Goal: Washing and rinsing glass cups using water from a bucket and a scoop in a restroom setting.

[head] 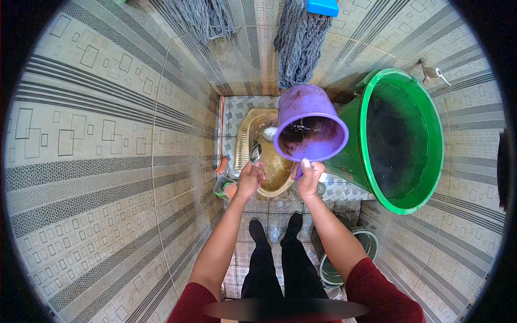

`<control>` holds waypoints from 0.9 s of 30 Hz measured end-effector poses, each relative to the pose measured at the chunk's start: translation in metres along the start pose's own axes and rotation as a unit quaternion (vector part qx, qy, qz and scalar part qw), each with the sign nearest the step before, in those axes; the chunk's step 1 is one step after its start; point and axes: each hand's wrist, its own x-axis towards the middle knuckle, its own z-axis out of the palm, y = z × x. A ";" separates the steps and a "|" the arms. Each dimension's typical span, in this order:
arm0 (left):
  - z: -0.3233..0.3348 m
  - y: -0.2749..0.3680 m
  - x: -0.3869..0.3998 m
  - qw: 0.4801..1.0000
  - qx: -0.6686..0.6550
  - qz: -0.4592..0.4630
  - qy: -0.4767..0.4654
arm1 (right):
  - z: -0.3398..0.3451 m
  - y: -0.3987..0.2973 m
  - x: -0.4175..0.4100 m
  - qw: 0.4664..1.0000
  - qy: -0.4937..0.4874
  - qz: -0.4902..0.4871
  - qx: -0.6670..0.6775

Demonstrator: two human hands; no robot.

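Note:
My left hand (249,180) grips the handle of a metal spoon (255,152), its bowl pointing away from me over the stained squat toilet (278,171). A purple plastic dipper (307,99) is in my right hand (309,177), held by its handle and tilted so that its stained inside faces me. The dipper hangs over the right part of the toilet, beside the large green bucket. Something white (270,133) lies in the toilet behind the spoon; I cannot tell what it is.
A large green bucket (365,149) with dark contents stands at the right, below a wall tap (429,72). Grey mop heads (301,48) hang at the back wall. An orange-bristled brush (221,165) and a small container (220,187) are at the left. Another bucket (375,242) stands near my legs.

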 end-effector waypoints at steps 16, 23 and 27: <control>-0.012 0.003 -0.021 0.999 -0.006 0.028 -0.018 | 0.021 0.032 0.049 0.934 0.017 -0.251 -0.255; -0.026 -0.006 -0.021 0.999 0.000 0.045 -0.007 | 0.057 0.002 0.066 0.995 0.026 0.041 0.090; -0.024 -0.003 -0.021 0.999 -0.030 0.015 -0.030 | 0.051 0.016 0.072 0.998 0.014 -0.001 0.069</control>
